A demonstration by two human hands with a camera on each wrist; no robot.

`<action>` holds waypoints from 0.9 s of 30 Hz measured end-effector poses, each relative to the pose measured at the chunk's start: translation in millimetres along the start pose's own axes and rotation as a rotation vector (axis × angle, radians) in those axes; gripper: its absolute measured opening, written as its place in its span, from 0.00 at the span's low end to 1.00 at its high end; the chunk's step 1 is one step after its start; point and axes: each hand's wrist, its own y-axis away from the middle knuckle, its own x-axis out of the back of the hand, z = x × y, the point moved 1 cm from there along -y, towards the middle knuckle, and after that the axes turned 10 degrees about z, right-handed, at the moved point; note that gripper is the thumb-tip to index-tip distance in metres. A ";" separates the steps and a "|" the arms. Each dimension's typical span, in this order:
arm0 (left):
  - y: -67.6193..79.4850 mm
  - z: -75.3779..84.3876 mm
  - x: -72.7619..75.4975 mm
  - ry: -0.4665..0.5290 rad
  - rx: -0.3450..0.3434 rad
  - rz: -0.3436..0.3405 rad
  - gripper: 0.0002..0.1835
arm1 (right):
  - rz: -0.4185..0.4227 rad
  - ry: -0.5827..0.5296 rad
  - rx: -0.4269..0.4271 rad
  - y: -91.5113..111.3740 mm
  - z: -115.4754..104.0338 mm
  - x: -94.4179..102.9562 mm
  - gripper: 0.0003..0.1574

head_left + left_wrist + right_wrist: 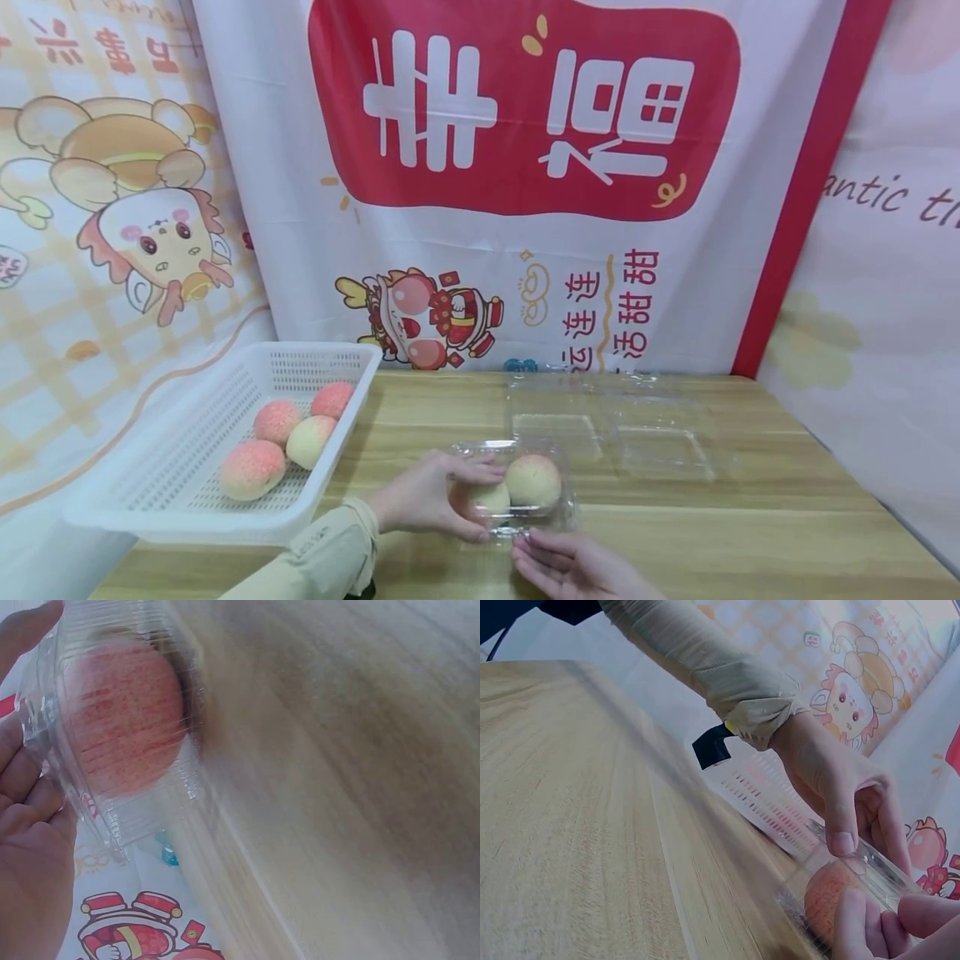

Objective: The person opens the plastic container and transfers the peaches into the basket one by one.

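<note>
A clear plastic clamshell box (567,508) with its lid down stands near the table's front. Inside it are two pink-and-cream peaches (536,483), one partly behind the fingers. My left hand (427,497) grips the box from its left, thumb on the near side and fingers over the far side. At the front edge, my right hand (577,568) pinches the rim between thumb and fingers. The left wrist view shows a speckled pink peach (124,720) through the ribbed plastic wall. In the right wrist view both hands meet at the box edge.
On the left stands a white perforated basket (187,523) with several peaches (253,471) in it. Behind the box, toward the back, lie clear plastic containers (660,437) on the wooden table (787,533). A printed cloth (525,225) hangs along the table's back edge.
</note>
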 end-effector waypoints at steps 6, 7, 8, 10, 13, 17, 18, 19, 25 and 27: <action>-1.9 0.3 -2.6 -0.027 -0.036 0.023 0.31 | 0.018 -0.014 0.017 0.1 2.3 -4.5 0.20; -2.1 0.3 -3.1 -0.029 -0.047 0.026 0.30 | 0.022 -0.018 0.021 0.0 2.6 -5.1 0.21; -2.4 0.2 -3.6 -0.029 -0.057 0.029 0.29 | 0.026 -0.019 0.027 -0.1 2.8 -5.6 0.21; -2.9 0.5 -4.6 -0.033 -0.081 0.036 0.27 | 0.034 -0.029 0.032 -0.1 2.7 -6.7 0.21; -3.3 1.6 -5.2 -0.049 -0.132 0.055 0.24 | 0.044 -0.053 0.029 0.0 2.3 -8.7 0.20; -3.2 3.2 -5.7 -0.086 -0.192 0.077 0.22 | 0.060 -0.056 0.039 -0.7 2.1 -11.6 0.19; -3.2 3.2 -6.3 -0.099 -0.200 0.080 0.21 | 0.063 -0.051 0.047 -1.1 2.5 -12.0 0.19; -3.4 3.5 -6.8 -0.106 -0.206 0.083 0.21 | 0.071 -0.045 0.056 -1.5 2.8 -12.4 0.19; -4.4 4.5 -10.0 -0.141 -0.255 0.122 0.20 | 0.099 -0.051 0.095 -3.5 6.3 -13.8 0.21; -4.3 4.7 -10.8 -0.167 -0.289 0.138 0.19 | 0.099 -0.056 0.109 -4.0 7.3 -14.2 0.22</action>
